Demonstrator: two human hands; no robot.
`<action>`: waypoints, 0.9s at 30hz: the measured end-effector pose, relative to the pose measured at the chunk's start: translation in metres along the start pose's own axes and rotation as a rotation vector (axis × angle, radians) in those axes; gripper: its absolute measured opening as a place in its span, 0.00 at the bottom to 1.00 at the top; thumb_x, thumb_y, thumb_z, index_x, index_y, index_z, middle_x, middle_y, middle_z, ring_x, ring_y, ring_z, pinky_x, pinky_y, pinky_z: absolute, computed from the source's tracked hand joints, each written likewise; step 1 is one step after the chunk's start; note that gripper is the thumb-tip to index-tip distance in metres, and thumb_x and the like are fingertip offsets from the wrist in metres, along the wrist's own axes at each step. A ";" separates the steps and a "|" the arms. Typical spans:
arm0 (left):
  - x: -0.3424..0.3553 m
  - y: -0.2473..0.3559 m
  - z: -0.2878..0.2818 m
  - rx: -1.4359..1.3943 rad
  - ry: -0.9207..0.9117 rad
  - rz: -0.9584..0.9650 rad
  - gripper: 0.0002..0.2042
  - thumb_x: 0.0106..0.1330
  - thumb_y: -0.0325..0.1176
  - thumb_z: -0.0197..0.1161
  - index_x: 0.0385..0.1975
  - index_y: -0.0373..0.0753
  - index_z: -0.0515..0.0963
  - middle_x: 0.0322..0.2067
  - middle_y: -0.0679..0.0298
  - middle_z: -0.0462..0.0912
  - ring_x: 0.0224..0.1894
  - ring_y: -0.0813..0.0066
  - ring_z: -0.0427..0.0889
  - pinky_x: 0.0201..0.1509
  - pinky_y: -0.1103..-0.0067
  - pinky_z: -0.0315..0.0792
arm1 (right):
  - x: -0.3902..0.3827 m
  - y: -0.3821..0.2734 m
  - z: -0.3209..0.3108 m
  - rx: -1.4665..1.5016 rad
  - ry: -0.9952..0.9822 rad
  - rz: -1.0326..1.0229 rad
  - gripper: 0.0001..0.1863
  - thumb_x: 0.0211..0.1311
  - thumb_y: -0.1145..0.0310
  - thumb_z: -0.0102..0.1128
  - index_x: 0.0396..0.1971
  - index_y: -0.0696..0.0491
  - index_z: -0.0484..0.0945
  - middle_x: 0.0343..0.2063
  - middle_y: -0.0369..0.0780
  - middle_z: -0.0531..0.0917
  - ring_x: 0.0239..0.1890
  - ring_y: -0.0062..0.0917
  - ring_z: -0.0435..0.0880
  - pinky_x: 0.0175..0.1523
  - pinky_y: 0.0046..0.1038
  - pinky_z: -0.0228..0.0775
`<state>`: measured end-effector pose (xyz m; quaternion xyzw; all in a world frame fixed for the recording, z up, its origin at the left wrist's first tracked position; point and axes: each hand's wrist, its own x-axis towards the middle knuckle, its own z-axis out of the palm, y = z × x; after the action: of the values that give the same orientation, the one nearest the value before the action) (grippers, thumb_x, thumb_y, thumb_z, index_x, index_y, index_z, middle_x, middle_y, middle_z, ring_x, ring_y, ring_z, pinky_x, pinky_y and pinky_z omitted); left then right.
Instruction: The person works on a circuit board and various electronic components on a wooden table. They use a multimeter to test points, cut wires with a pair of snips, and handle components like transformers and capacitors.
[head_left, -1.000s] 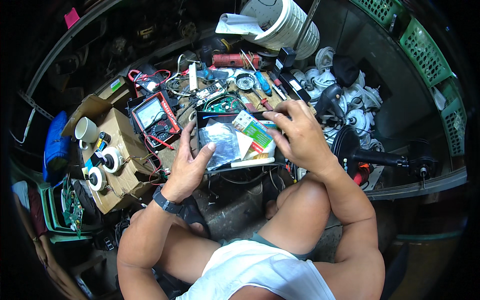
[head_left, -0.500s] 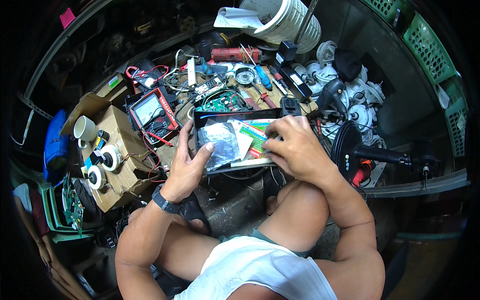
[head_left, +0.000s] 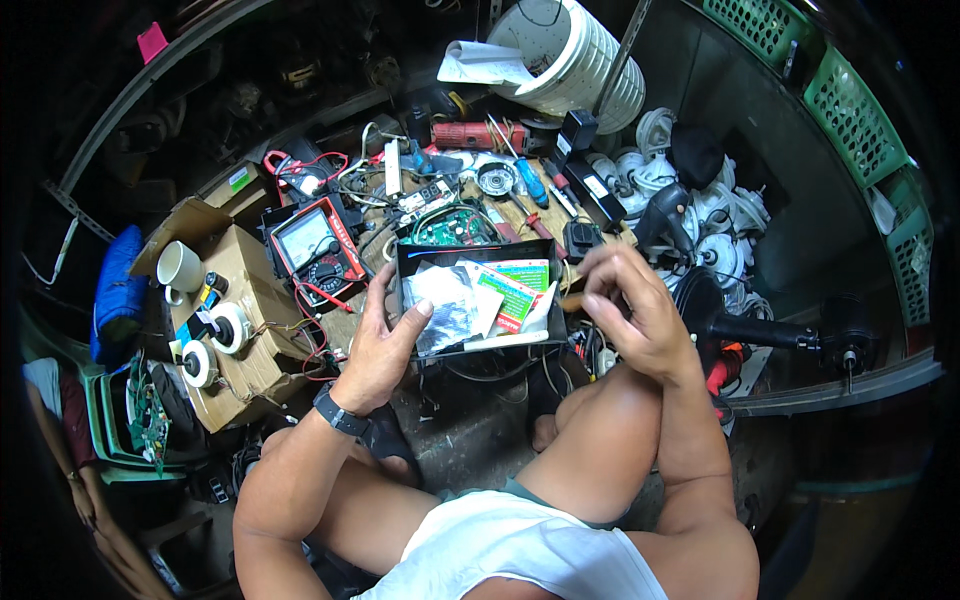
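Observation:
My left hand (head_left: 385, 338) grips the left side of a shallow black box (head_left: 470, 346), its thumb over the rim. Inside the box lie a clear plastic packet (head_left: 442, 308), a green, white and red printed card (head_left: 518, 292) and a pale strip along the near wall. Just right of the box, my right hand (head_left: 635, 318) is raised with its fingers curled in. Something small and brownish shows at its fingertips, too blurred to name.
Behind the box are a green circuit board (head_left: 448, 226), an analog multimeter (head_left: 315, 245), blue-handled screwdriver (head_left: 532, 182) and red power tool (head_left: 478, 135). A cardboard box (head_left: 245, 270) stands left. White motor parts (head_left: 725, 240), a black stand (head_left: 765, 330) and a white bucket (head_left: 575, 65) are right.
My right hand has come out of the box and moved right, away from the cards. My left hand still holds the box's left side. The whole view has shifted slightly.

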<state>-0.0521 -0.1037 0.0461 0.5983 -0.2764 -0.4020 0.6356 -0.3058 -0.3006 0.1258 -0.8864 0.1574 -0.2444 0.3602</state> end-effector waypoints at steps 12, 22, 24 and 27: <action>0.026 0.004 -0.025 -0.330 -0.144 -0.359 0.24 0.74 0.44 0.69 0.65 0.42 0.76 0.54 0.66 0.84 0.54 0.72 0.85 0.60 0.70 0.80 | -0.006 0.001 0.009 0.126 -0.449 -0.201 0.08 0.68 0.76 0.66 0.44 0.54 0.79 0.49 0.45 0.80 0.45 0.42 0.85 0.49 0.37 0.79; 0.045 0.013 -0.022 -0.329 -0.224 -0.419 0.29 0.76 0.56 0.64 0.67 0.43 0.75 0.58 0.60 0.85 0.57 0.69 0.86 0.63 0.65 0.79 | -0.019 -0.001 0.009 0.043 -0.244 -0.290 0.15 0.57 0.86 0.71 0.42 0.56 0.79 0.39 0.43 0.80 0.41 0.40 0.83 0.46 0.35 0.77; 0.045 0.025 -0.011 -0.396 -0.287 -0.411 0.33 0.77 0.62 0.58 0.70 0.43 0.73 0.60 0.59 0.85 0.60 0.66 0.85 0.67 0.62 0.77 | -0.016 -0.003 0.001 0.006 -0.180 -0.340 0.10 0.64 0.82 0.67 0.43 0.57 0.79 0.40 0.46 0.80 0.40 0.43 0.85 0.44 0.37 0.79; 0.041 0.032 -0.009 -0.533 -0.402 -0.226 0.38 0.77 0.69 0.49 0.73 0.43 0.70 0.64 0.54 0.81 0.61 0.58 0.85 0.67 0.57 0.77 | 0.001 -0.027 -0.012 -0.009 -0.072 -0.370 0.14 0.58 0.88 0.69 0.41 0.58 0.78 0.39 0.45 0.79 0.41 0.42 0.84 0.45 0.36 0.78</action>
<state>-0.0172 -0.1346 0.0713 0.3470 -0.2133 -0.6376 0.6539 -0.3091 -0.2896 0.1527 -0.9101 -0.0203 -0.2737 0.3105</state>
